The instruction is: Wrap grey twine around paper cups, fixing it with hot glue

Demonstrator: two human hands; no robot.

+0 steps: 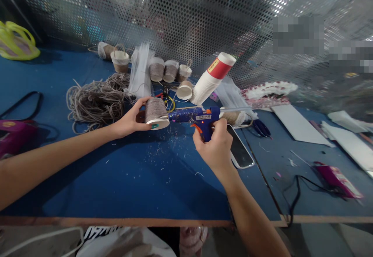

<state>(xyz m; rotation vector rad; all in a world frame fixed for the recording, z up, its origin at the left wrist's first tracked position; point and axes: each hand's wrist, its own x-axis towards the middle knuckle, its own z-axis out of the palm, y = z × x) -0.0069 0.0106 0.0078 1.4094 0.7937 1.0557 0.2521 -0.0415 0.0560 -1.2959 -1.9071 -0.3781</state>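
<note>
My left hand [135, 119] grips a paper cup [155, 110] wrapped in grey-brown cord, tilted with its pale rim facing down toward me. In my right hand [217, 142] is a blue hot glue gun [190, 116] with an orange trigger and a small red light. The gun's nozzle points left and meets the cup's side near the rim; whether it touches cannot be made out. Beyond the cup lie scissors [171, 103] with yellow handles, partly hidden. A heap of grey cord [96, 101] rests left of the cup.
A leaning stack of white paper cups [205, 86] stands behind the gun. Several cord-wrapped cups [156, 70] line the back near a perforated metal screen [175, 16]. A phone [241, 150] lies by my right wrist. White boards [300, 123] and a purple device [338, 179] are at right.
</note>
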